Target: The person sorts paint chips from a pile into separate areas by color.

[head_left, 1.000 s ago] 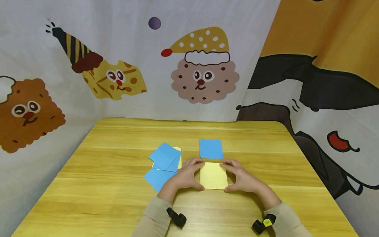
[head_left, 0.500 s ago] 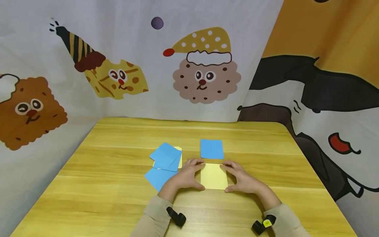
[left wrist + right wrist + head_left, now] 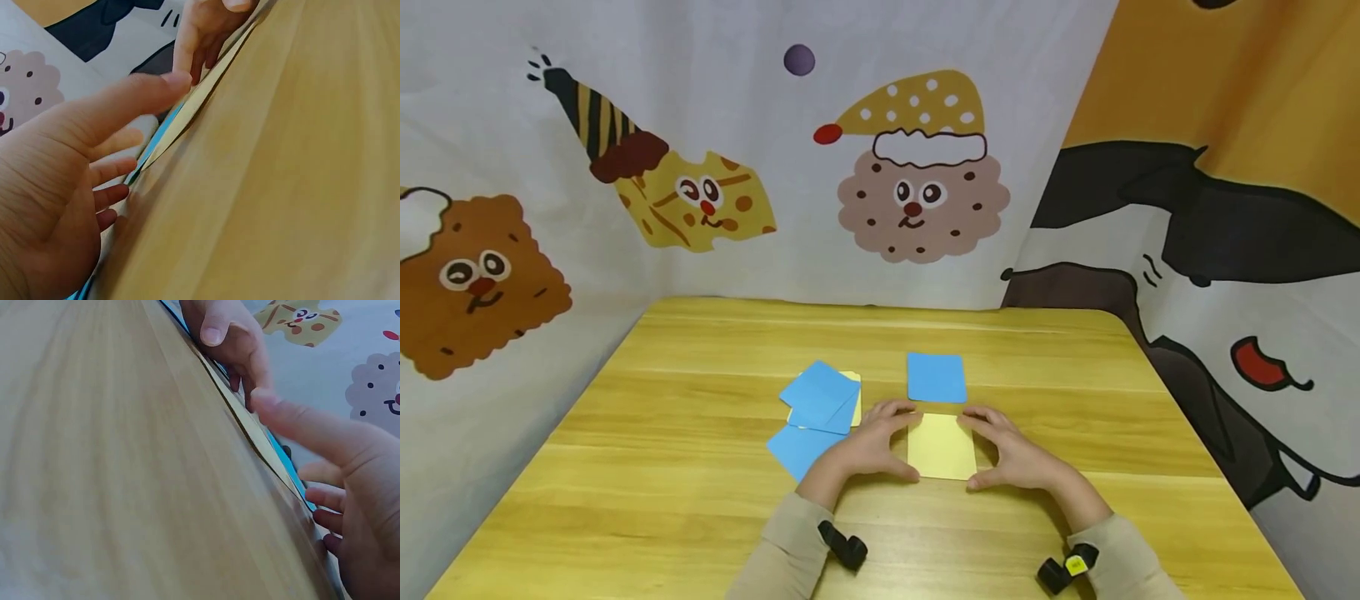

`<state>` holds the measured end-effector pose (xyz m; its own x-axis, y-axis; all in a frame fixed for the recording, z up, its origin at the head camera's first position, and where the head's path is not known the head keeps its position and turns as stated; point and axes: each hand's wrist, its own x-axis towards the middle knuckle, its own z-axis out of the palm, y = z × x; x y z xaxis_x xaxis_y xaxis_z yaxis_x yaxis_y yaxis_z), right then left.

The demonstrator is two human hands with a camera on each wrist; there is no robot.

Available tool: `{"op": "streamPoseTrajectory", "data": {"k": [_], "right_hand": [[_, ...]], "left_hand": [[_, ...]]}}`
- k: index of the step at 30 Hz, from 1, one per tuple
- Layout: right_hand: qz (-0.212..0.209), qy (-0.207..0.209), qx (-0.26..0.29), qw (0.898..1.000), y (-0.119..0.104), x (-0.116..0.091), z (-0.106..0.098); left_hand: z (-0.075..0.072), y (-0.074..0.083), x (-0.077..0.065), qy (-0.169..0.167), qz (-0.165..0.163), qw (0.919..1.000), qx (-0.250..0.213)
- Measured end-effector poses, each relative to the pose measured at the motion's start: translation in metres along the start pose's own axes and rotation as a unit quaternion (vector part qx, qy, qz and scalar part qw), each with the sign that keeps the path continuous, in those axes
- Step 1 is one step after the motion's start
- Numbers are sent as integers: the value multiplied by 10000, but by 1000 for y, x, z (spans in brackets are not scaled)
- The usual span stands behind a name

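Observation:
A yellow paper square (image 3: 942, 447) lies on the table between both hands. In the wrist views its near edge bows slightly above the wood. My left hand (image 3: 880, 446) is at its left side, thumb near the lower corner and index finger at the upper one. The right hand (image 3: 1011, 450) mirrors this on the right side, its index fingertip over the upper corner. Fingers of both hands are spread and relaxed, not curled round the paper. Whether the thumbs touch it, I cannot tell. Just beyond lies a blue paper square (image 3: 936, 377).
Left of the left hand is a loose pile of blue paper squares (image 3: 820, 396) with a yellow sheet (image 3: 856, 408) showing beneath. The wooden table (image 3: 662, 500) ends at a printed cloth (image 3: 715, 275) behind. Black wrist cameras (image 3: 844, 547) sit on both forearms.
The hands and the yellow paper square stay almost in place; the right thumb shifts very slightly. The head view has moved a little.

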<state>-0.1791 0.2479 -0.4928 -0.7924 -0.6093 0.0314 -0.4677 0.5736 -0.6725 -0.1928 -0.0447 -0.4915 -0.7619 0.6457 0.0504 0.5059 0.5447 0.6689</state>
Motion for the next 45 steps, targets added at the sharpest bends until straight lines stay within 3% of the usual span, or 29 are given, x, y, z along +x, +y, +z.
{"op": "streamPoseTrajectory", "data": {"k": [10, 20, 27, 33, 45], "right_hand": [[-128, 792, 28, 9968, -13, 7, 7], [5, 1502, -93, 9886, -29, 22, 23], [90, 1785, -260, 9836, -44, 36, 34], [160, 1882, -333, 9814, -57, 51, 45], [387, 2025, -202, 9783, -89, 82, 73]], "left_hand": [[-28, 0, -5, 531, 104, 9983, -232], [-43, -12, -19, 843, -10, 9958, -350], [-67, -33, -35, 1004, -238, 9938, -408], [-89, -56, -42, 954, -469, 9935, -413], [-121, -104, -55, 638, -396, 9970, -202]]}}
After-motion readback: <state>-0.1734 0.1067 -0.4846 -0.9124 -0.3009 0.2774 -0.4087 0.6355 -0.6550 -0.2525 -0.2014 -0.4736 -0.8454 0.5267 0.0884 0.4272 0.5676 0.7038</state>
